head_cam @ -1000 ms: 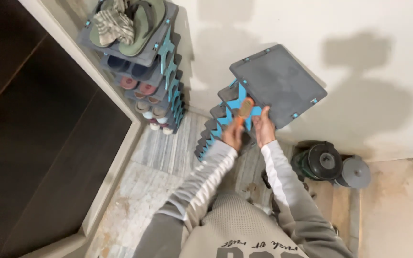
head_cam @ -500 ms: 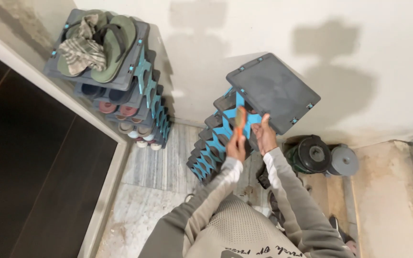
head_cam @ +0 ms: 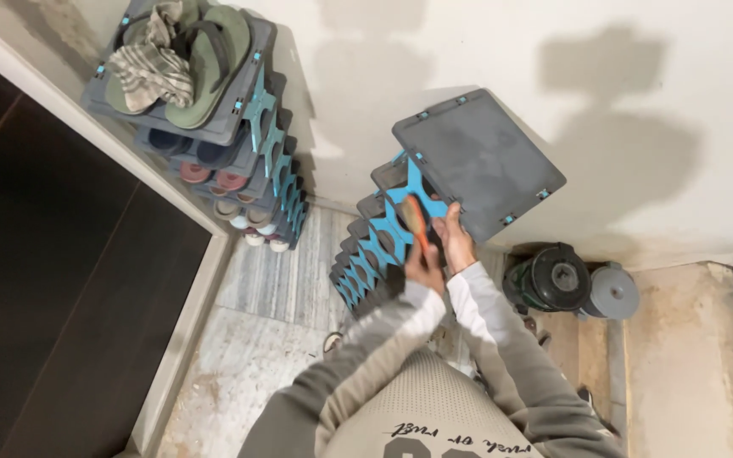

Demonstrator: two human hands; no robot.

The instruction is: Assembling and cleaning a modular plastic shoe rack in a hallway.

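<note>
A tall grey shoe rack with blue cross-shaped side braces stands against the white wall, its top shelf bare. My left hand grips an orange-handled brush held against the blue side frame just under the top shelf. My right hand rests on the edge of the rack beside the brush, fingers curled on the shelf rim. Both grey sleeves reach up from below.
A second grey and blue shoe rack at the upper left holds green sandals, a striped cloth and several pairs of shoes. Dark round dumbbell weights lie on the floor at the right. A dark door fills the left.
The view has shifted, so both racks sit slightly lower and to the right. My hands stay at the rack's blue side frame, with the brush moved a little along it.
</note>
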